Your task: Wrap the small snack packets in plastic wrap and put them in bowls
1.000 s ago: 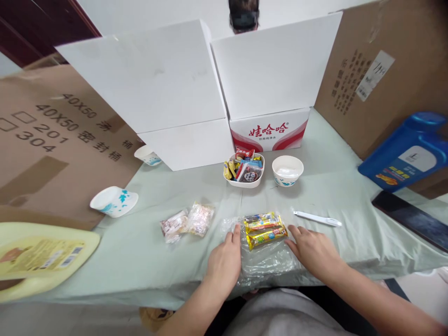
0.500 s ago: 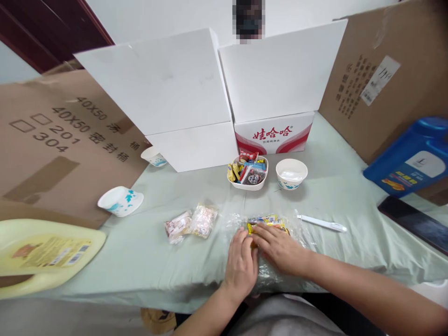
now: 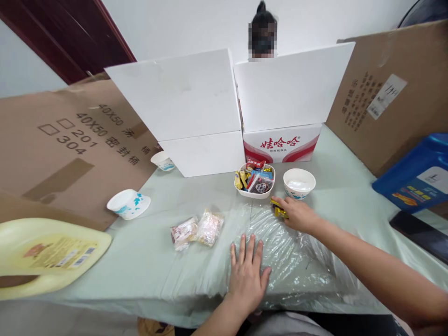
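My left hand point(image 3: 248, 270) lies flat with fingers spread on the near left corner of a clear plastic bag point(image 3: 290, 252) spread on the pale green cloth. My right hand point(image 3: 297, 214) is at the far edge of the bag, closed around yellow-wrapped snack sticks point(image 3: 279, 210), just in front of a white dish of mixed sweets point(image 3: 255, 179) and a white paper bowl point(image 3: 298, 183). Two small sealed snack packets point(image 3: 198, 228) lie left of the bag.
Two open white cartons point(image 3: 217, 116) stand at the back, with a person behind them. Brown cardboard sheets lean left and right. A tipped paper bowl point(image 3: 128, 204), a yellow jug point(image 3: 45, 254), a blue jug point(image 3: 416, 175) and a dark phone point(image 3: 420, 228) lie around.
My right hand gathered the yellow snack sticks from the bag's middle and carried them forward toward the dish. My left hand slid back and flattened on the bag. The camera tilted up.
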The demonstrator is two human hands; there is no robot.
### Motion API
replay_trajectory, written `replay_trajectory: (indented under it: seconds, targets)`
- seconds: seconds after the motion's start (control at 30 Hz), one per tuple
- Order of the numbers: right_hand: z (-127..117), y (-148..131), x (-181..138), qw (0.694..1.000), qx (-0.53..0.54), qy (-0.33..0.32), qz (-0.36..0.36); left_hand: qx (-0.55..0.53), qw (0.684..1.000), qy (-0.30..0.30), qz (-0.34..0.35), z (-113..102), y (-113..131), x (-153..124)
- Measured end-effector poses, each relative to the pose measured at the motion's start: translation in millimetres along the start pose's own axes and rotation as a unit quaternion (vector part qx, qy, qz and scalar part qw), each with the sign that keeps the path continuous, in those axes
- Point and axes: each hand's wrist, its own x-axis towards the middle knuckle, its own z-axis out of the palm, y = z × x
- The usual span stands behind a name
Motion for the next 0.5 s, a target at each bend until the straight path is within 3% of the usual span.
replay_trajectory:
  seconds: [0.07, 0.17, 0.23, 0.3, 0.37, 0.5]
  targets:
    - [-14, 5, -4, 0.998, 0.04, 0.037, -0.027, 0.001, 1.0, 0.007, 0.001, 2, 0, -1]
    - [-44, 6, 4, 0.977, 0.094, 0.179, -0.059, 0.004, 1.0, 0.016, 0.002, 5, 0, -1]
    - [-66, 5, 25, 0.958, 0.103, 0.261, -0.063, 0.006, 1.0, 0.024, 0.002, 8, -1, -1]
    - [-84, 2, 56, 0.949, 0.092, 0.296, -0.063, 0.009, 0.999, 0.03, 0.003, 10, -1, -2]
    - [-91, 1, 93, 0.95, 0.067, 0.295, -0.074, 0.011, 0.999, 0.034, 0.005, 10, -1, -2]
    - [-80, 1, 149, 0.977, 0.056, 0.164, -0.122, 0.008, 0.999, 0.031, 0.006, 8, -2, -2]
